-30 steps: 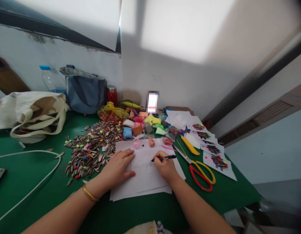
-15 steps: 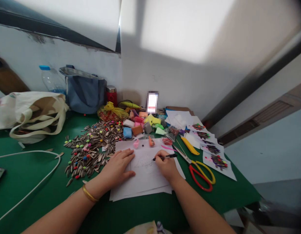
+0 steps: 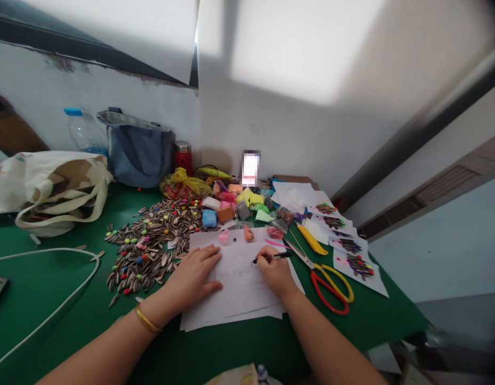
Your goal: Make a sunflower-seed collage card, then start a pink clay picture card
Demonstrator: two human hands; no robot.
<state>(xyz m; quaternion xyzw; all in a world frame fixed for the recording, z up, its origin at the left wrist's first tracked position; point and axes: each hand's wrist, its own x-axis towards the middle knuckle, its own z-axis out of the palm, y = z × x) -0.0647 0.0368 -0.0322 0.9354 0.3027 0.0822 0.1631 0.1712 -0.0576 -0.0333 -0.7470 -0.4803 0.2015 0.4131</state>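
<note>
My right hand [image 3: 274, 271] is closed around a black pen [image 3: 277, 256], its tip at the right end of a faint drawing on the white paper [image 3: 227, 299]. The drawing [image 3: 238, 265] has a rounded, patterned body with short legs. Flat on the left side of the sheet lies my left hand [image 3: 199, 272], fingers stretched out and holding nothing. Small lumps of pink clay [image 3: 223, 237], orange clay [image 3: 249, 233] and red clay [image 3: 275, 232] sit along the paper's top edge.
Sunflower seeds [image 3: 151, 246] with coloured bits spread at left. Packs of coloured clay [image 3: 225, 215] lie behind the paper. Scissors [image 3: 323, 278], a yellow utility knife [image 3: 312, 239] and seed-decorated pictures [image 3: 362, 270] are at right. Bags [image 3: 138, 149] and a white cable [image 3: 66, 299] are left.
My right hand and the pen tip have shifted very slightly, up and to the right along the drawing. The left hand stays in place on the paper.
</note>
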